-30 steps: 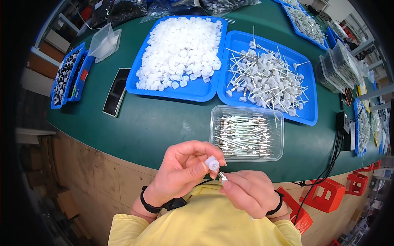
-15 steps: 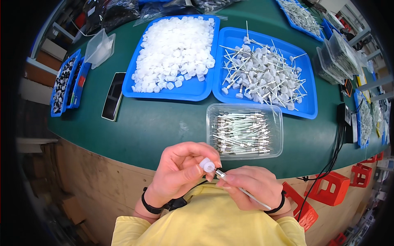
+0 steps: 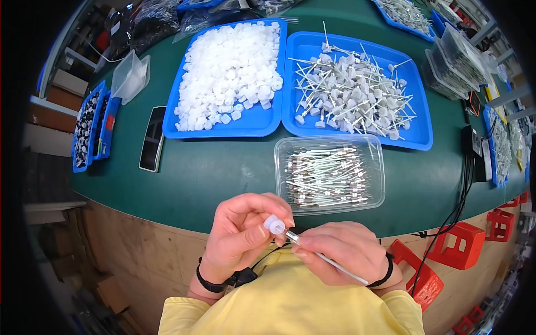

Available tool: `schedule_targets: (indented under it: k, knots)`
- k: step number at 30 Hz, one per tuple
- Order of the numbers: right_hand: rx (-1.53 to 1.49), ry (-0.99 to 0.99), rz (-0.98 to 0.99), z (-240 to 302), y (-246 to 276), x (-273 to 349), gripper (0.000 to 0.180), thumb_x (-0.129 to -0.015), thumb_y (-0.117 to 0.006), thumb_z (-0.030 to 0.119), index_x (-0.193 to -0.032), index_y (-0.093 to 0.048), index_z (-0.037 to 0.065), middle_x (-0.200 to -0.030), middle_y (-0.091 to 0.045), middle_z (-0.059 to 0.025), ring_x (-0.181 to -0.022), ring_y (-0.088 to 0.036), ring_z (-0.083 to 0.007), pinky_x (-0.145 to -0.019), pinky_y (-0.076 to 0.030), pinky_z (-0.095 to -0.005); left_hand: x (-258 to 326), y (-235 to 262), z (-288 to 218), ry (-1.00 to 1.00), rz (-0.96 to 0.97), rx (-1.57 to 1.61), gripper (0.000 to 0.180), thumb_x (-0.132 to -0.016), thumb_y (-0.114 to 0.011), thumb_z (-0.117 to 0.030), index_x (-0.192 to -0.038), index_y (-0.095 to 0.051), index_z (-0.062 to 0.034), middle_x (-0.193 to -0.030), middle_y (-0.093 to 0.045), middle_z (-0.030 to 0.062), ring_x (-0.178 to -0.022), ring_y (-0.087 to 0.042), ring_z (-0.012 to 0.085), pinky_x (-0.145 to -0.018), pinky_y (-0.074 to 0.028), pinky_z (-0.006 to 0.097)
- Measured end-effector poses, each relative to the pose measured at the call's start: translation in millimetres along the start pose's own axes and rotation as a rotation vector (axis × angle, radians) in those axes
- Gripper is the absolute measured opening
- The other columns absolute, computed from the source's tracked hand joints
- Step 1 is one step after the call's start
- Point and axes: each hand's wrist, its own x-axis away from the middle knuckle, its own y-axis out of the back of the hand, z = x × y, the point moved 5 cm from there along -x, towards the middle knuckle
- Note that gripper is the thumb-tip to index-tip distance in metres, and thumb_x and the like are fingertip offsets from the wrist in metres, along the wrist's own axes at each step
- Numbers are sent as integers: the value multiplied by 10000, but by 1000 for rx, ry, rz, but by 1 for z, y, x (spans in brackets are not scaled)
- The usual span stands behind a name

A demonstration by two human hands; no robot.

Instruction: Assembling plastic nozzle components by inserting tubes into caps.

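Between the thumb and fingers of my left hand (image 3: 239, 231) is a white plastic cap (image 3: 274, 224), its hollow side turned toward the right. My right hand (image 3: 338, 251) pinches a thin pale rod with a metal fitting (image 3: 292, 237). The fitting's tip lies at the cap's opening; whether it has entered cannot be made out. Just beyond both hands stands a clear plastic box (image 3: 329, 209) of similar rods. Behind it, a blue tray (image 3: 421, 139) holds rods with caps on their ends. Another blue tray (image 3: 240, 131) is heaped with loose white caps.
A phone (image 3: 152, 139) lies on the green table (image 3: 223, 173). Small blue bins (image 3: 84, 125) and a clear container (image 3: 129, 77) stand at the left. Stacked clear boxes (image 3: 455, 61) and black cables (image 3: 466, 173) are at the right. Red stools (image 3: 460, 245) stand below the table edge.
Both hands, with the cap and rod, have shifted slightly left. The cap's opening shows a little more now. The view has shifted slightly.
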Motion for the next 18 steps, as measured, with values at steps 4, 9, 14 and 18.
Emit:
schedule_targets:
  k: [4,9,14,18]
  knots:
    - [-18,-16,-3,1,1,-1,268,-626,-697,-66,-852,-555,-87,-712,-597,-151,-563,-599,-236,-456,-478,-263,1,1,0,-16,13,-19,273,-822,-591,-92,-1032,-519,68,-965,-540,172,-795,-531,167,-697,-459,260]
    - [97,-41,25,4,5,4,293,-642,-725,-21,-873,-548,17,-761,-627,-106,-606,-626,-226,-512,-504,-285,-1,-2,1,112,-195,29,272,-868,-494,-96,-1084,-481,68,-949,-543,140,-751,-516,149,-666,-430,239]
    - [128,156,3,4,1,5,283,-642,-682,-53,-892,-563,-113,-777,-600,-198,-596,-610,-250,-470,-509,-288,2,-6,2,244,-176,60,245,-879,-458,-102,-1059,-492,60,-835,-511,62,-665,-447,97,-583,-352,210]
    - [132,205,103,5,1,5,279,-668,-662,-26,-908,-561,-128,-807,-593,-220,-627,-614,-264,-496,-522,-293,7,-10,-2,233,-150,-36,169,-856,-494,-59,-987,-522,44,-792,-491,21,-658,-414,60,-570,-323,201]
